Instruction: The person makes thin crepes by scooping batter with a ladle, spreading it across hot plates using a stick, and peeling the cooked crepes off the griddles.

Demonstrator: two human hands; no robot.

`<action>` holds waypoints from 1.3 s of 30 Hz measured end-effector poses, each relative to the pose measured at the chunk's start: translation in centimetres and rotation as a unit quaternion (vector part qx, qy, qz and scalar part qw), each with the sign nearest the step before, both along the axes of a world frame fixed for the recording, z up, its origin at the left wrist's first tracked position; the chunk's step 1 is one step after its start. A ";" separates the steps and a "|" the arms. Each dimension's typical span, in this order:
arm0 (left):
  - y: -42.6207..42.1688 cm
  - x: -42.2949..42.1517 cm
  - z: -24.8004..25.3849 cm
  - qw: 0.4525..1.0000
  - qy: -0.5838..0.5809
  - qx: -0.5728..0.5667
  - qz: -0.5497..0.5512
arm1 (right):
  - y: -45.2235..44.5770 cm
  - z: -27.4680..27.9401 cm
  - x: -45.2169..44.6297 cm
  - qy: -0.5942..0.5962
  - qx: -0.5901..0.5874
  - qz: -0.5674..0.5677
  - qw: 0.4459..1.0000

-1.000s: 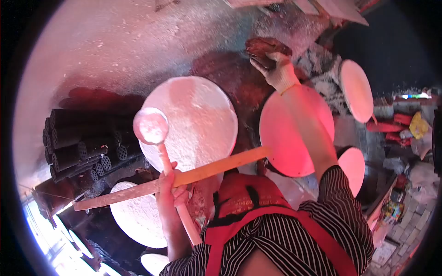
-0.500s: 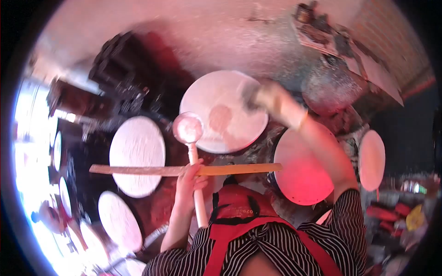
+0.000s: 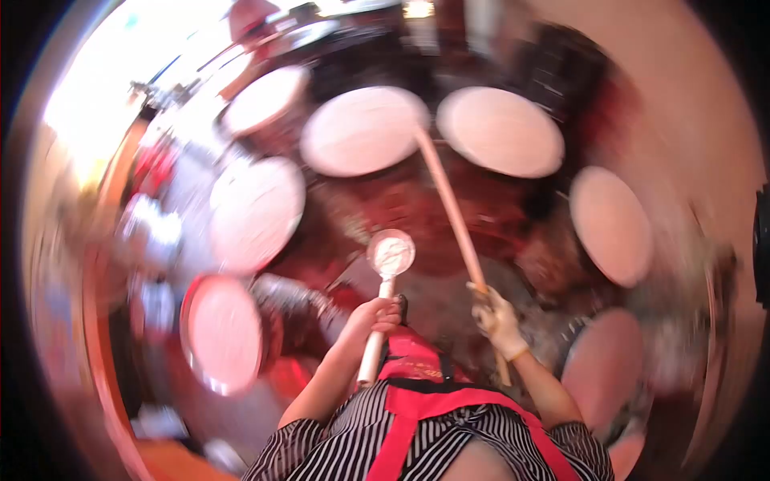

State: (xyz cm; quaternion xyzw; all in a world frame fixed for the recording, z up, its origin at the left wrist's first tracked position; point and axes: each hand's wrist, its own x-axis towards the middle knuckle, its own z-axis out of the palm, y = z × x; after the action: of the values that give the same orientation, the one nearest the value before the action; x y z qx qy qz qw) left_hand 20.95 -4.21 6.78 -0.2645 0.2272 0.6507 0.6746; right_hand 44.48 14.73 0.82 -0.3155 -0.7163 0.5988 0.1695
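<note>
In my left hand (image 3: 375, 316) is the handle of a ladle (image 3: 392, 253), the fingers wrapped round it. White, batter-like stuff lies in the ladle's bowl, which points away from me. My right hand (image 3: 499, 321), in a pale glove, grips a long flat wooden stick (image 3: 451, 207) near its lower end. The stick's far tip reaches the edge of a round pale plate (image 3: 361, 132) ahead; whether it touches is unclear. Another round pale plate (image 3: 501, 132) lies just right of that tip.
More round plates curve about me: a streaked one (image 3: 258, 215) and a pinkish one (image 3: 224, 335) at left, others at right (image 3: 611, 226) and lower right (image 3: 603, 365). A dark bulky object (image 3: 563, 68) stands by the wall. Far off at upper left is a person (image 3: 250, 24).
The view has swung left. The wooden stick, earlier in my left hand with the ladle, is now in my right hand. The dark blurred thing is gone from my right hand.
</note>
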 end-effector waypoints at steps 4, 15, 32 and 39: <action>-16.7 -6.1 -3.3 0.965 0.105 -0.078 0.228 | -6.8 -3.4 -7.7 -0.026 0.238 0.178 0.954; -62.1 -30.0 -21.8 0.264 0.725 -0.582 -0.256 | -37.2 -11.8 -45.3 0.003 0.246 0.551 0.797; -52.2 -37.9 -18.0 0.743 -0.030 0.075 0.665 | -47.0 -10.0 -51.1 -0.086 0.345 0.603 0.714; -51.5 -33.3 3.2 0.776 0.092 0.115 0.613 | -41.6 -4.2 -46.5 0.085 0.295 0.585 0.751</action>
State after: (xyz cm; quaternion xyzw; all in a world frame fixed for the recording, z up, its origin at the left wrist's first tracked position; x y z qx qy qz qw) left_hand -12.35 -55.73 9.94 -0.2077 0.0014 0.9690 0.1337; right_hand -2.07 -26.89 -3.39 0.2828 -0.8845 0.3646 -0.0689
